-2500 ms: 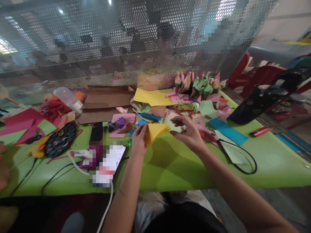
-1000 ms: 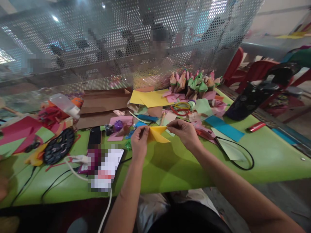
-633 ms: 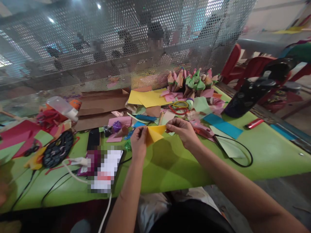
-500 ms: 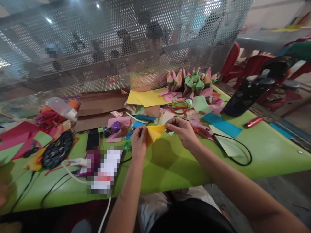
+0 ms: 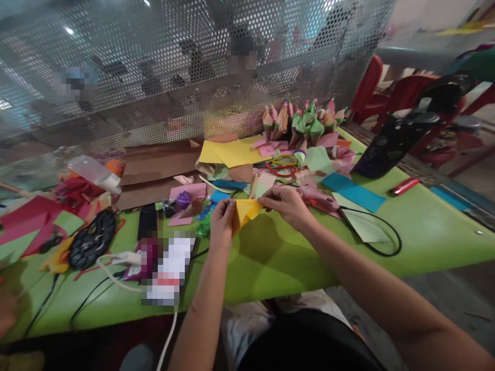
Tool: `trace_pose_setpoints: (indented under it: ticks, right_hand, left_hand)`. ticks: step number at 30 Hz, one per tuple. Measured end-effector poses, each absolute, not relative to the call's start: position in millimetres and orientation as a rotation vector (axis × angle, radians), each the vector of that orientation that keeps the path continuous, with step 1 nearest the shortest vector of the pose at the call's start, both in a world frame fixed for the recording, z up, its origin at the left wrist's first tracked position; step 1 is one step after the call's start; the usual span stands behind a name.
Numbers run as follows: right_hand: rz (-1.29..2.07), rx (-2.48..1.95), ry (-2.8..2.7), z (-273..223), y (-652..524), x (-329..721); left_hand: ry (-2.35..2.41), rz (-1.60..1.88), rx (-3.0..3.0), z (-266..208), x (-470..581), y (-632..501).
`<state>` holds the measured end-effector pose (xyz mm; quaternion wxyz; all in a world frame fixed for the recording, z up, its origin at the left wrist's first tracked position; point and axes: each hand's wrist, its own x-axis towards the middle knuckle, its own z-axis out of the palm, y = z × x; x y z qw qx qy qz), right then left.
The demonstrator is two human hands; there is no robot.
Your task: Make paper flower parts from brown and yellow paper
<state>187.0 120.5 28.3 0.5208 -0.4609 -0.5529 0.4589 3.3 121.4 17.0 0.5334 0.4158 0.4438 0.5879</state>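
Between my hands, above the green table [image 5: 266,278], is a folded piece of yellow paper [image 5: 246,212]. My left hand [image 5: 223,221] pinches its left edge between thumb and fingers. At its upper right corner, my right hand [image 5: 284,204] grips the paper with fingertips and thumb. Just beyond the hands lie blue paper scraps, a pink glue gun [image 5: 317,200] with a black cord, and a purple ball-shaped item [image 5: 184,200].
Paper cones [image 5: 305,123] stand in a cluster at the back, near yellow sheets [image 5: 230,153] and brown paper [image 5: 160,162]. A dark tumbler [image 5: 390,144] stands right. A power bank-like purple object, a phone [image 5: 148,222] and cables lie left. Perforated metal screens the back.
My right hand has moved slightly left toward my left hand, and the yellow paper between them is folded more narrowly. The view has shifted a little.
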Motion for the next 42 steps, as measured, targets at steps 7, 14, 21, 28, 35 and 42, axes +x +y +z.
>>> trace_pose_setpoints:
  ticks: [7, 14, 21, 28, 35, 42]
  right_hand:
    - [0.936, -1.25, -1.451, 26, 121, 190]
    - [0.864, -1.085, -1.566, 36, 113, 186]
    - [0.817, -1.14, -1.571, 34, 114, 186]
    - [0.668, -1.087, -1.702, 36, 113, 186]
    - [0.65, -1.064, -1.744, 34, 113, 187]
    - [0.659, -1.069, -1.811, 35, 114, 188]
  left_hand:
    - [1.157, 1.418, 1.196, 23, 1, 119]
    - [1.179, 1.344, 1.34, 24, 0, 116]
    - [1.115, 1.242, 1.398, 28, 2, 114]
    - [1.098, 1.245, 1.428, 27, 1, 114]
    - [1.052, 1.208, 1.413, 25, 4, 114]
    - [1.055, 1.186, 1.415, 27, 3, 112]
